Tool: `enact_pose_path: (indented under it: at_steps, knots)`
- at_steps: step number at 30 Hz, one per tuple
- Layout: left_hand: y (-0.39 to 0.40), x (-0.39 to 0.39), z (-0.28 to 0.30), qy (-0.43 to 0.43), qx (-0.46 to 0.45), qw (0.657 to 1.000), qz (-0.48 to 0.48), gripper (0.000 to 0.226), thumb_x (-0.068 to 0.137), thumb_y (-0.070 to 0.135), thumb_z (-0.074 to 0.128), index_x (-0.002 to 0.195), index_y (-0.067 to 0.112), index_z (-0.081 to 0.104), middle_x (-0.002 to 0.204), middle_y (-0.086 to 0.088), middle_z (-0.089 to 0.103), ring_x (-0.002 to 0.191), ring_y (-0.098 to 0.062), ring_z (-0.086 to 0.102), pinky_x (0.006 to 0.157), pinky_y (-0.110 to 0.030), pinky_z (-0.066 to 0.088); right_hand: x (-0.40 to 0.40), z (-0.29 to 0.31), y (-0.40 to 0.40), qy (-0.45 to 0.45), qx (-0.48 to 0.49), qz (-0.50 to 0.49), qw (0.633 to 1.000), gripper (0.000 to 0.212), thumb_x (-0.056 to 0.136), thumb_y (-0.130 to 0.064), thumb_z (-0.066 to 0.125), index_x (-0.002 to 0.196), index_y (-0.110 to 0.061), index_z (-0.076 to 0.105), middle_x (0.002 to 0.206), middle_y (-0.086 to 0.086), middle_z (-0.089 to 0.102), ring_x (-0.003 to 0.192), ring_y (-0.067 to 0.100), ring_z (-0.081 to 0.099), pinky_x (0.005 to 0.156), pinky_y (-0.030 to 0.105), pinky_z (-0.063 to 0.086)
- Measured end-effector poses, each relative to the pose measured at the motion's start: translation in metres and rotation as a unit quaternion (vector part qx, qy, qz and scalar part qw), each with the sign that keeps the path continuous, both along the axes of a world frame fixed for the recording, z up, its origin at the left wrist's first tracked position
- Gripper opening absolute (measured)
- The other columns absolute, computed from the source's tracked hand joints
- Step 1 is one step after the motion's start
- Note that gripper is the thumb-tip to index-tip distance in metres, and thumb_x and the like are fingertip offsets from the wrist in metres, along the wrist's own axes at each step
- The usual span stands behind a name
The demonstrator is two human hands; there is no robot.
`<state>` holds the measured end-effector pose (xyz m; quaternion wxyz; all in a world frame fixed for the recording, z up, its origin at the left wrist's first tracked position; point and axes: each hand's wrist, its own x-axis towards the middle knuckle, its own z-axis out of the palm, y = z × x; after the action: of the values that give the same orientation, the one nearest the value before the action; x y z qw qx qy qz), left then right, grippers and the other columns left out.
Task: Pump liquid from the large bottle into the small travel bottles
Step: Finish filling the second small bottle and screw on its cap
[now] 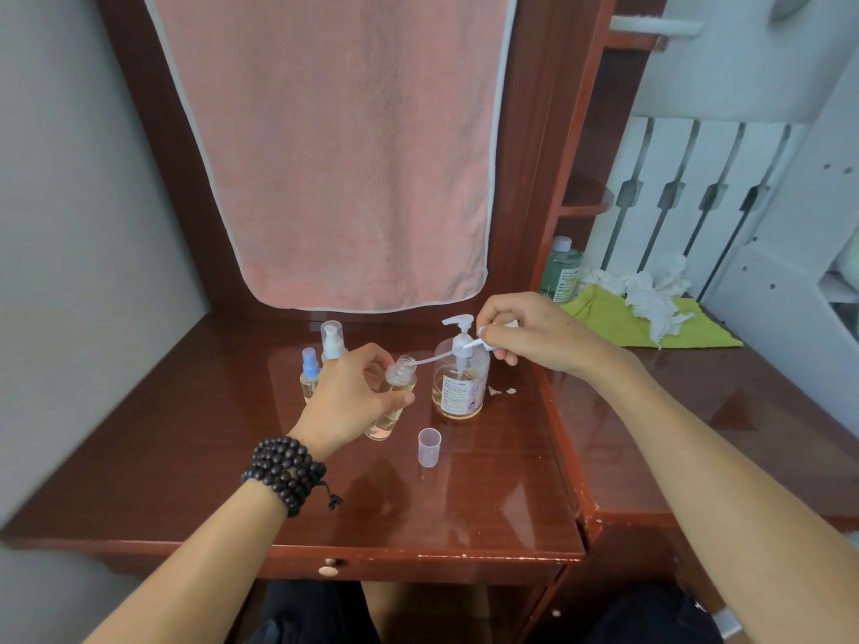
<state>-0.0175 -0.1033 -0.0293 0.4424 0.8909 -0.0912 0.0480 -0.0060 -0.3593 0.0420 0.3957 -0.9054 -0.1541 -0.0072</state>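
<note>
My left hand (pixel 351 397) grips a small clear travel bottle (pixel 393 402) holding pale amber liquid, tilted, its neck open. My right hand (pixel 534 332) pinches that bottle's white spray head (pixel 483 342); its thin dip tube (pixel 437 357) reaches across to the bottle's mouth. Behind them the large pump bottle (pixel 460 378) stands upright on the dresser top, partly full of amber liquid. Two more small bottles stand at the back left: a blue-topped spray bottle (pixel 310 376) and a taller white-pump bottle (pixel 333 343).
A clear cap (pixel 429 447) stands on the red-brown dresser top (pixel 186 457). A pink towel (pixel 334 146) hangs behind. At right, a green bottle (pixel 562 269), a green cloth (pixel 618 318) and crumpled tissues (pixel 650 295) lie on a side surface.
</note>
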Motion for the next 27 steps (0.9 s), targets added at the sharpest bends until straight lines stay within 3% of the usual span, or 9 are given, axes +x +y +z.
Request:
enact_pose_path:
  at_steps: [3, 5, 9, 12, 19, 22, 25, 27]
  knots:
    - [-0.002, 0.000, 0.000, -0.007, 0.012, 1.000, -0.014, 0.032, 0.067, 0.031, 0.087, 0.089, 0.030, 0.064, 0.087, 0.008, 0.069, 0.088, -0.005, 0.065, 0.078, -0.019, 0.046, 0.005, 0.007, 0.003, -0.019, -0.034, 0.013, 0.999, 0.007, 0.086, -0.025, 0.070, 0.092, -0.028, 0.072, 0.082, 0.005, 0.074, 0.071, 0.019, 0.068, 0.073, 0.046, 0.054]
    - [-0.003, 0.000, 0.000, -0.013, 0.006, 1.000, -0.021, 0.032, 0.066, 0.031, 0.087, 0.090, 0.030, 0.066, 0.087, 0.008, 0.070, 0.088, -0.004, 0.065, 0.080, -0.021, 0.049, 0.007, 0.012, 0.008, -0.028, -0.078, 0.026, 0.996, 0.017, 0.087, -0.028, 0.076, 0.102, -0.027, 0.069, 0.088, -0.001, 0.076, 0.082, 0.019, 0.071, 0.080, 0.044, 0.057]
    - [-0.009, -0.006, 0.005, -0.027, -0.023, 0.999, -0.032, 0.032, 0.069, 0.031, 0.086, 0.096, 0.031, 0.069, 0.087, 0.009, 0.072, 0.089, -0.004, 0.066, 0.084, -0.027, 0.055, 0.009, 0.014, 0.021, -0.059, -0.137, 0.069, 0.986, 0.025, 0.087, -0.027, 0.082, 0.109, -0.026, 0.072, 0.099, -0.009, 0.074, 0.088, 0.003, 0.067, 0.075, 0.013, 0.051]
    - [-0.013, -0.009, 0.009, -0.038, -0.059, 0.996, -0.046, 0.029, 0.072, 0.029, 0.084, 0.098, 0.032, 0.071, 0.087, 0.009, 0.074, 0.087, -0.009, 0.069, 0.084, -0.032, 0.056, 0.010, 0.009, 0.025, -0.074, -0.144, 0.084, 0.983, 0.030, 0.086, -0.023, 0.083, 0.115, -0.027, 0.076, 0.097, -0.011, 0.074, 0.091, 0.001, 0.066, 0.074, 0.009, 0.047]
    - [-0.016, -0.010, 0.011, -0.074, -0.062, 0.994, -0.049, 0.033, 0.072, 0.027, 0.085, 0.102, 0.033, 0.072, 0.093, 0.015, 0.071, 0.092, -0.003, 0.065, 0.087, -0.028, 0.054, 0.003, -0.005, 0.024, -0.097, -0.104, 0.079, 0.987, 0.029, 0.086, -0.022, 0.083, 0.114, -0.024, 0.078, 0.094, -0.009, 0.075, 0.091, 0.003, 0.066, 0.076, 0.013, 0.051]
    - [-0.018, -0.009, 0.010, -0.085, -0.062, 0.993, -0.053, 0.033, 0.071, 0.027, 0.085, 0.100, 0.035, 0.072, 0.091, 0.015, 0.070, 0.090, -0.005, 0.065, 0.086, -0.033, 0.054, 0.003, -0.004, 0.023, -0.074, -0.112, 0.079, 0.988, 0.018, 0.091, -0.035, 0.078, 0.102, -0.020, 0.080, 0.080, -0.006, 0.075, 0.077, 0.006, 0.070, 0.067, 0.022, 0.055]
    - [-0.020, -0.010, 0.010, -0.096, -0.047, 0.993, -0.057, 0.035, 0.070, 0.028, 0.085, 0.102, 0.035, 0.072, 0.089, 0.011, 0.070, 0.087, -0.007, 0.065, 0.083, -0.037, 0.053, 0.002, -0.004, 0.029, -0.042, -0.164, 0.051, 0.984, 0.054, 0.098, -0.059, 0.058, 0.076, -0.011, 0.071, 0.064, 0.004, 0.070, 0.053, 0.015, 0.067, 0.053, 0.029, 0.055]
    - [-0.021, -0.009, 0.008, -0.099, -0.037, 0.993, -0.060, 0.036, 0.071, 0.029, 0.085, 0.104, 0.034, 0.072, 0.089, 0.009, 0.070, 0.085, -0.009, 0.064, 0.082, -0.038, 0.053, 0.002, -0.002, 0.031, -0.017, -0.177, 0.025, 0.984, 0.064, 0.095, -0.071, 0.049, 0.075, -0.013, 0.069, 0.065, 0.008, 0.068, 0.051, 0.026, 0.067, 0.053, 0.040, 0.060]
